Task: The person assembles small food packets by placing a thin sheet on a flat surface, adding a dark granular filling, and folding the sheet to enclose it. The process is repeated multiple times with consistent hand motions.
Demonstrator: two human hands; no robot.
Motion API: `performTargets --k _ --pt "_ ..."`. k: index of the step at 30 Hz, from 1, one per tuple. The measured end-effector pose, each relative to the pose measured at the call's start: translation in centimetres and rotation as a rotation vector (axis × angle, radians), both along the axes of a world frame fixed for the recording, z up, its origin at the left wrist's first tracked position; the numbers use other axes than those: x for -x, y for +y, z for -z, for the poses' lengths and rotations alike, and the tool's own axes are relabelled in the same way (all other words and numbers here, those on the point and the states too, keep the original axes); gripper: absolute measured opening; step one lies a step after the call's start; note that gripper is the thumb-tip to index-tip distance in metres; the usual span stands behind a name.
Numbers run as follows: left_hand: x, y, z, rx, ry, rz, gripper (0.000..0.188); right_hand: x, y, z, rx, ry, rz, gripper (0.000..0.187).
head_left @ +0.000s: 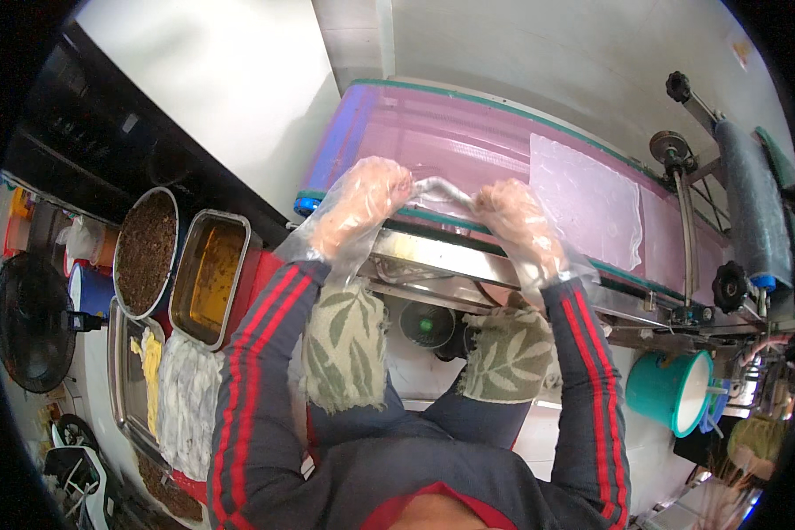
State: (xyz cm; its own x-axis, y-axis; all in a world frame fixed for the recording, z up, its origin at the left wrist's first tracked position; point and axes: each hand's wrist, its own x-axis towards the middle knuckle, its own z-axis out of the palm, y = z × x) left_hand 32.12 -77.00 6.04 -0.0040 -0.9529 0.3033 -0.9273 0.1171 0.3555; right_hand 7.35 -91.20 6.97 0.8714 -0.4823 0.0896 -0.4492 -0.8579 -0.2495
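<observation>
My left hand (362,201) and my right hand (519,219), both in loose clear plastic gloves, are raised over the near edge of a pink conveyor belt (468,146). Between them stretches a short whitish-grey strand (444,189) that looks like soft dough. Each hand has its fingers closed on one end, and the strand bends in the middle. Inside the fists the ends are hidden. To the right of my right hand, a thin, pale, uneven-edged sheet (585,199) lies flat on the belt.
A metal frame with a film roll (755,208) and black knobs stands at right, above a teal bucket (670,389). On my left are a tub of dark crumbs (147,252), a metal pan of amber liquid (212,278), a grey-white doughy slab (190,402) and a black fan (34,322).
</observation>
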Motion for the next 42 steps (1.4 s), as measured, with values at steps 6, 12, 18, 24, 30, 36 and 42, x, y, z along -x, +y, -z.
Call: performTargets --k 6,12,18,24,30,36,42 --pt "-1.6 7.0 -1.9 0.225 -0.016 -0.107 0.020 4.7 -0.3 2.5 0.200 -0.245 -0.074 0.023" --pt "-4.4 19.6 -7.3 0.172 0.412 -0.910 0.028 5.6 0.4 0.3 0.158 -0.384 -0.022 0.031" --pt "-5.1 23.9 -5.8 -0.189 -0.073 -0.852 0.032 5.9 2.4 -0.5 0.039 -0.363 0.037 0.030" --pt "-1.6 18.9 -5.1 0.297 0.509 -0.786 0.038 6.8 1.9 0.2 0.018 -0.459 0.055 0.030" --pt "7.4 2.6 1.2 0.246 -0.301 -0.199 0.032 1.7 2.8 2.5 0.038 -0.476 0.052 0.033" --pt "3.9 1.5 1.8 0.210 0.004 0.036 0.036 -1.3 2.4 3.8 0.019 -0.385 0.000 0.050" --pt "-4.3 8.4 -3.5 0.836 0.037 0.357 0.042 -5.4 4.0 4.3 -0.913 -0.596 0.175 0.025"
